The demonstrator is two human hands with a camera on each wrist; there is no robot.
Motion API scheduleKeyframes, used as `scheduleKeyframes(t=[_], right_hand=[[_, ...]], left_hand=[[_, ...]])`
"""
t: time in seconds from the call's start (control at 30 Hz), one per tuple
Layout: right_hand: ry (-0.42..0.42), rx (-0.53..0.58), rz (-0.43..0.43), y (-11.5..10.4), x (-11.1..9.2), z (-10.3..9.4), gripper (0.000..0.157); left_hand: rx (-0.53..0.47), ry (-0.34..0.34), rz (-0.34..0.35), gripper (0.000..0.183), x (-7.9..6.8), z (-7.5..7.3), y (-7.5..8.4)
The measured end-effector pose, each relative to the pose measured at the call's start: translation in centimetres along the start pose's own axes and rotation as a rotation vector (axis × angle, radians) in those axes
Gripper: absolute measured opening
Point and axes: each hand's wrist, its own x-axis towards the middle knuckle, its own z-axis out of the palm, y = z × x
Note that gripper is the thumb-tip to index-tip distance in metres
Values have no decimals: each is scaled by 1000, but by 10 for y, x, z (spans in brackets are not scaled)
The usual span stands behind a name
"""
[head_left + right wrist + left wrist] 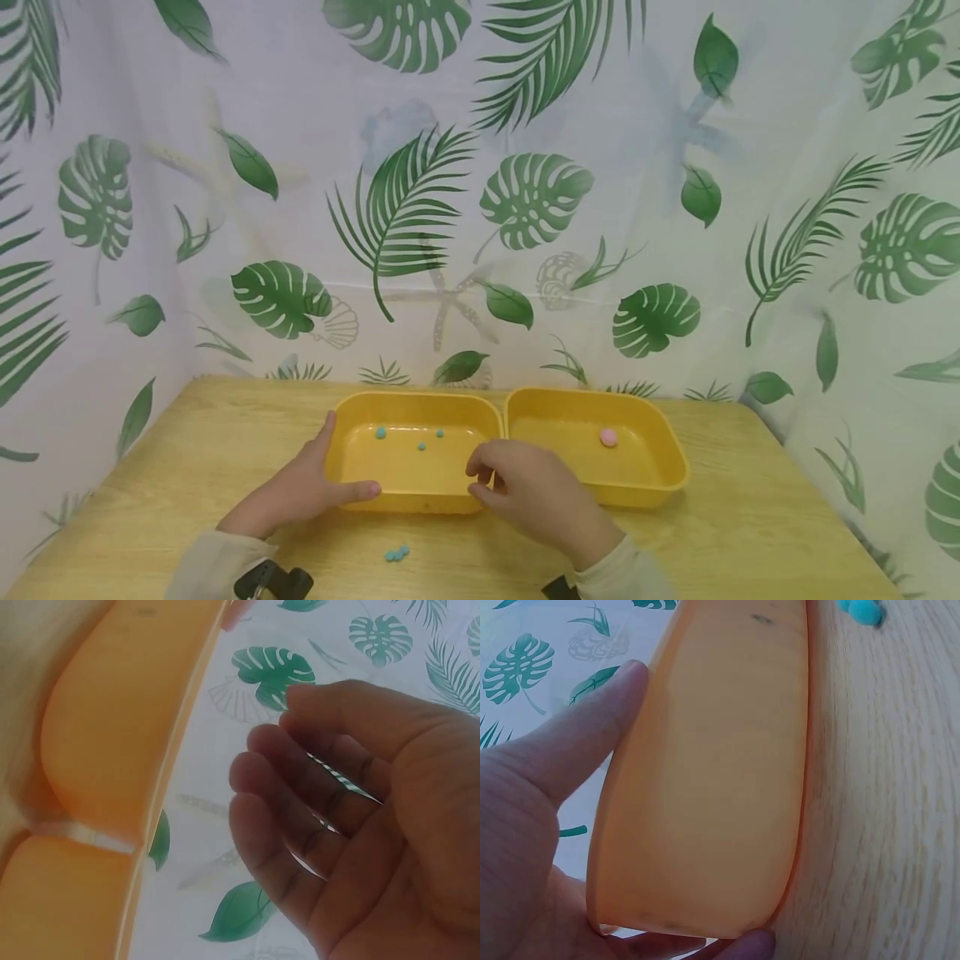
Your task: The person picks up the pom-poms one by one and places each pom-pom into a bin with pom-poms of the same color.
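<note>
My left hand (311, 483) grips the left corner of a yellow plastic tray (390, 477), thumb over the front rim and fingers along the end wall. Its wrist view shows the thumb on the rim of the tray (712, 787) and fingertips round the end. Three small blue-green balls (381, 432) lie spread inside. My right hand (536, 492) hovers over the tray's right front corner, fingers loosely bent. In the right wrist view nothing shows between the thumb and fingers of the right hand (352, 802). A short cluster of blue-green balls (397, 554) lies on the table in front.
A second yellow tray (558, 458) stands against the first one's right side, with one pink ball (608, 437) in it. Both are on a wood-grain table (750, 500). Behind and at the sides hangs a leaf-patterned curtain (660, 250).
</note>
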Motion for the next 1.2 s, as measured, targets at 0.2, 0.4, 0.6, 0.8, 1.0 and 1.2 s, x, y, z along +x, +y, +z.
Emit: scheduleKeyframes(t=[0.2,0.4,0.6,0.8,1.0,1.2], right_hand=[[-150,-18,-15,-19,12,9,5],[-269,-81,-23,-43,26,32,10],[-350,-131,-5,-51,28,63,15],[-379,-165,-4,-49,27,78,10],[-335,-180,-44,-47,24,85,5],[-308,-181,-56,-45,25,92,10]], left_hand=[[-5,4,-11,128,2,1,-3],[-8,2,-24,128,1,0,-3],[1,-6,-23,128,1,0,-2],[-3,2,-18,127,2,0,0],[-11,10,-20,128,2,1,0],[-11,11,-13,129,3,0,-2]])
